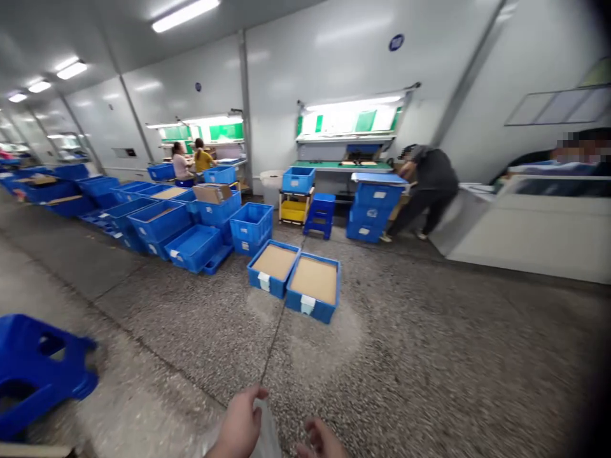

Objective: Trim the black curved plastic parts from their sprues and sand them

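Note:
My left hand (238,423) is at the bottom of the view, its fingers curled around a clear, crinkled plastic bag (270,432) that hangs below it. To its right, my right hand (323,440) is partly cut off by the lower edge. Its fingers are loosely bent and apart, with nothing visible between them. Ahead on the floor sit two blue crates (312,308) side by side, each with a flat brown cardboard sheet (315,278) inside and a white label on the front.
A blue plastic stool (42,362) stands at the near left. Stacked blue crates (160,222) line the left. Further off are a blue step stool (321,216), a lit workbench (344,166), a bending person (429,181) and a pale partition (529,229). Two people sit at another bench.

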A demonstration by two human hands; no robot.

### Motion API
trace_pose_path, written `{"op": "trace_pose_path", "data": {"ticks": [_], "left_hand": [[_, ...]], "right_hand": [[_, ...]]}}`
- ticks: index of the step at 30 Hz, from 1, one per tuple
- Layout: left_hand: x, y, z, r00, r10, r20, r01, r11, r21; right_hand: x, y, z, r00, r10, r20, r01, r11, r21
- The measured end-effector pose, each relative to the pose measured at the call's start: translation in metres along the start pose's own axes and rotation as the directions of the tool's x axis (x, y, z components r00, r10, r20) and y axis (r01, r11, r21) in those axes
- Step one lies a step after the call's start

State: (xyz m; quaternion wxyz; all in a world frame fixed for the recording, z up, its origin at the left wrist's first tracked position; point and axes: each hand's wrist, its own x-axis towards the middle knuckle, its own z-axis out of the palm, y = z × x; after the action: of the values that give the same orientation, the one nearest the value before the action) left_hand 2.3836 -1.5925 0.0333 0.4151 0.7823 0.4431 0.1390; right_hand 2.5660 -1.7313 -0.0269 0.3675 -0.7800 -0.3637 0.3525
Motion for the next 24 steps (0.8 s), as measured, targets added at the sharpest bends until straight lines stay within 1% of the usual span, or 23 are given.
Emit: {"op": "trace_pose_path", "data": {"ticks": [2, 3, 4, 6, 7, 9, 10, 12, 14, 16, 18, 21, 23, 24], "left_hand": [[0.046, 0.050, 0.025, 0.992, 0.114, 0.046, -0.107, 0.986, -0.124], [0.071, 0.073, 0.035, 0.985, 0.157, 0.076, -0.140, 0.973, -0.186], [0.097, 0.095, 0.044, 0.976, 0.186, 0.110, -0.157, 0.961, -0.229], [0.159, 0.133, 0.061, 0.960, 0.225, 0.169, -0.181, 0.954, -0.240], [0.194, 0.150, 0.069, 0.952, 0.243, 0.184, -0.205, 0.957, -0.204], [0.272, 0.179, 0.088, 0.949, 0.250, 0.193, -0.238, 0.968, -0.082], [0.313, 0.191, 0.099, 0.951, 0.239, 0.196, -0.241, 0.971, -0.017], [0.393, 0.217, 0.124, 0.957, 0.187, 0.219, -0.210, 0.974, 0.084], [0.466, 0.249, 0.152, 0.950, 0.137, 0.279, -0.178, 0.976, 0.127], [0.527, 0.293, 0.181, 0.929, 0.139, 0.342, -0.196, 0.971, 0.140], [0.574, 0.350, 0.209, 0.906, 0.198, 0.375, -0.257, 0.960, 0.113], [0.628, 0.446, 0.257, 0.868, 0.323, 0.377, -0.365, 0.930, 0.045], [0.659, 0.502, 0.299, 0.847, 0.392, 0.359, -0.424, 0.906, 0.012], [0.674, 0.525, 0.324, 0.837, 0.418, 0.354, -0.448, 0.894, 0.004]], "right_hand": [[0.034, -0.007, -0.049, 0.993, -0.086, -0.085, 0.089, 0.995, 0.039], [0.054, -0.011, -0.070, 0.984, -0.119, -0.129, 0.124, 0.992, 0.032], [0.076, -0.014, -0.091, 0.977, -0.134, -0.168, 0.138, 0.990, 0.010], [0.126, -0.014, -0.133, 0.970, -0.107, -0.220, 0.103, 0.994, -0.029], [0.153, -0.012, -0.156, 0.968, -0.080, -0.240, 0.074, 0.997, -0.032], [0.208, -0.003, -0.204, 0.959, -0.028, -0.282, 0.024, 1.000, -0.017], [0.235, 0.002, -0.229, 0.951, -0.002, -0.308, -0.003, 1.000, -0.014], [0.285, 0.010, -0.283, 0.929, 0.060, -0.366, -0.072, 0.997, -0.017], [0.327, 0.015, -0.340, 0.898, 0.130, -0.421, -0.155, 0.988, -0.025], [0.359, 0.015, -0.400, 0.857, 0.195, -0.476, -0.231, 0.973, -0.018], [0.379, 0.014, -0.461, 0.806, 0.245, -0.539, -0.284, 0.959, 0.013], [0.398, 0.020, -0.550, 0.726, 0.312, -0.613, -0.324, 0.941, 0.096], [0.415, 0.036, -0.604, 0.673, 0.347, -0.653, -0.330, 0.931, 0.155], [0.427, 0.048, -0.630, 0.650, 0.355, -0.672, -0.340, 0.927, 0.160]]}}
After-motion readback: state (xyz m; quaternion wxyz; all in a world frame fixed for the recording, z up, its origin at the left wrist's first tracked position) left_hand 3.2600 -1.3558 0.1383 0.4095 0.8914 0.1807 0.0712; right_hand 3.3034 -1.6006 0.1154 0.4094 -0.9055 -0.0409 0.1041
